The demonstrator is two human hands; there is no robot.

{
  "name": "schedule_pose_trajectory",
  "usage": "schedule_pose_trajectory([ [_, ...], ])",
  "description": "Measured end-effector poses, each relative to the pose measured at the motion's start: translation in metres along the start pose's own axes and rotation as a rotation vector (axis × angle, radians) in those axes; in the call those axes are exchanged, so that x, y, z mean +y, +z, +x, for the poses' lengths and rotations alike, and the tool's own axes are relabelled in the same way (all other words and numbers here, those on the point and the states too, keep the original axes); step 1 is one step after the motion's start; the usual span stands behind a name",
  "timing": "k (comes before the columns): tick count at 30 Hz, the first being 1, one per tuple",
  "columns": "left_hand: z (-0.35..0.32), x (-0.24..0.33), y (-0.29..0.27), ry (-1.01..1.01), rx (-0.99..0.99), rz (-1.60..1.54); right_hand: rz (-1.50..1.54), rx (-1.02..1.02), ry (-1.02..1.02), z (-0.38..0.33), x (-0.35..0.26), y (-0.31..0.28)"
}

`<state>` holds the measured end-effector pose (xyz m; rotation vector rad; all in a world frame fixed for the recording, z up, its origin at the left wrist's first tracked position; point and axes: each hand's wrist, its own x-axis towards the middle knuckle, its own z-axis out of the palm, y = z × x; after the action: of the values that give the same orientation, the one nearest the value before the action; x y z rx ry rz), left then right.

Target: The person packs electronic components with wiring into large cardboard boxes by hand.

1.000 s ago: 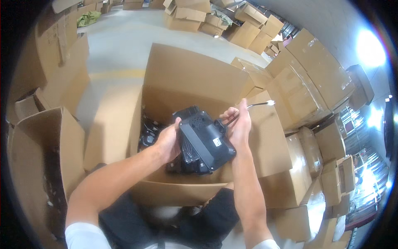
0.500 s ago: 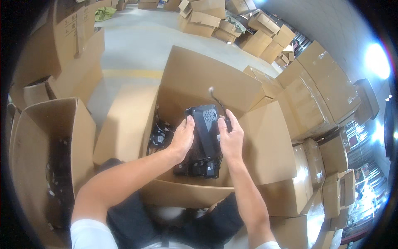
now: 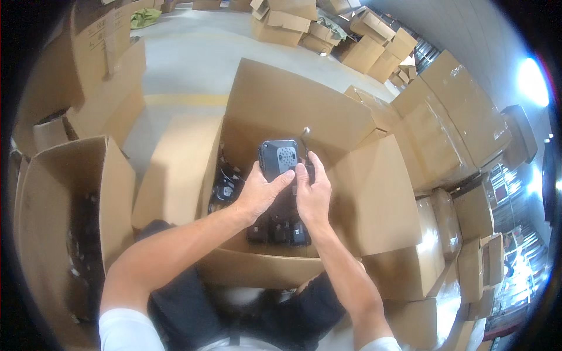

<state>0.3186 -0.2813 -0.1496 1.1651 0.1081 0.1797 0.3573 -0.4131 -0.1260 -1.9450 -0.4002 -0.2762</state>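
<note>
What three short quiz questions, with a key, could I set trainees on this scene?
1. Which hand holds the black device: left, right or both?
2. Choose one. The line on the floor is: (a) red, (b) yellow, (c) blue.
3. True or false: the box nearest the hands is open.

Key: 1. Both, the left hand and the right hand; 2. b, the yellow line; 3. True.

Device point(image 3: 278, 158) between left hand point(image 3: 260, 192) and right hand point(image 3: 313, 199), over carton point(image 3: 281, 102); second carton point(image 3: 117, 202) left, stacked boxes point(image 3: 436, 126) right
</note>
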Motion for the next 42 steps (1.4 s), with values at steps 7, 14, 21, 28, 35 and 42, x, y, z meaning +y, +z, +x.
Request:
schedule_pose_trajectory([
  [7, 0.005, 0.026, 0.004, 0.083, 0.057, 0.255, -0.324, 0.293, -0.258, 0.025, -0.01, -0.039],
  [14, 0.013, 0.049, -0.017, -0.045, 0.021, 0.197, -0.354, 0.029, 0.203, 0.029, -0.041, -0.068],
  [21, 0.017, 0.073, -0.035, -0.226, -0.158, -0.233, 0.516, -0.811, 0.151, 0.038, 0.006, -0.039],
  [28, 0.046, 0.004, -0.07, -0.309, 0.007, 0.19, -0.605, -0.962, 0.022, 0.078, 0.113, -0.033],
  [35, 0.059, -0.203, -0.143, -0.855, 0.051, 0.601, -0.916, -1.245, -0.167, 0.026, 0.204, 0.015],
  [42, 0.055, -0.267, -0.189, -0.887, -0.167, 0.515, -0.85, -1.264, -0.187, 0.006, 0.242, 0.054],
])
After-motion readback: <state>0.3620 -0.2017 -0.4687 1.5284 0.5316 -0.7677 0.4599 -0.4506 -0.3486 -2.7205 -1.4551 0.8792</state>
